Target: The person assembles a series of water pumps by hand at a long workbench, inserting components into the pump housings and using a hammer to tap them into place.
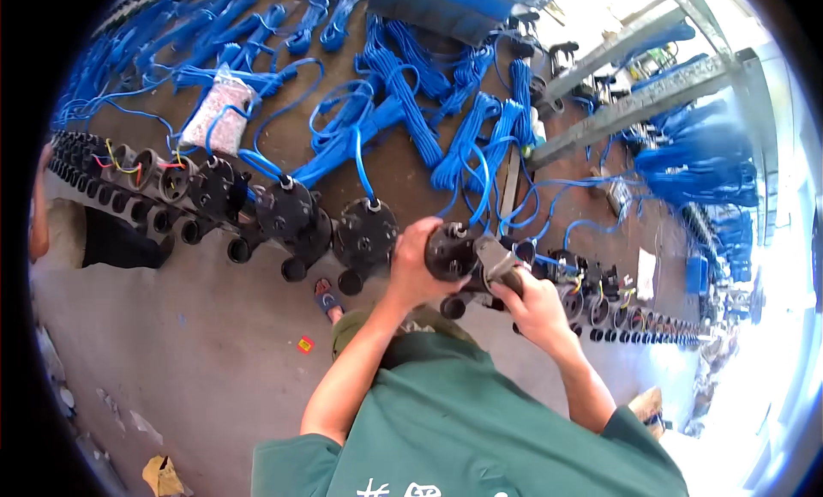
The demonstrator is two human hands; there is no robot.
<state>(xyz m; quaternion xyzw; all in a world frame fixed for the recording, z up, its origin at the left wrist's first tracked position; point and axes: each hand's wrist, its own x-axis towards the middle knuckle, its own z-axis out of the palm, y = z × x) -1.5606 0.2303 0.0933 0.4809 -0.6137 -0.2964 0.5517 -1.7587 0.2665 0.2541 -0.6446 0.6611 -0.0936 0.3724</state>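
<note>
Both hands (480,278) grip a black pump body (452,253)

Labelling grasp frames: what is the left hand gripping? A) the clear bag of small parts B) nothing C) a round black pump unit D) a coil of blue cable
C: the left hand wraps the round black pump unit, while the right hand holds a tool against it.

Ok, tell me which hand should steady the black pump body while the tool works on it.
Probably left: the left hand already wraps the black pump body, while the right hand holds the tool.
</note>
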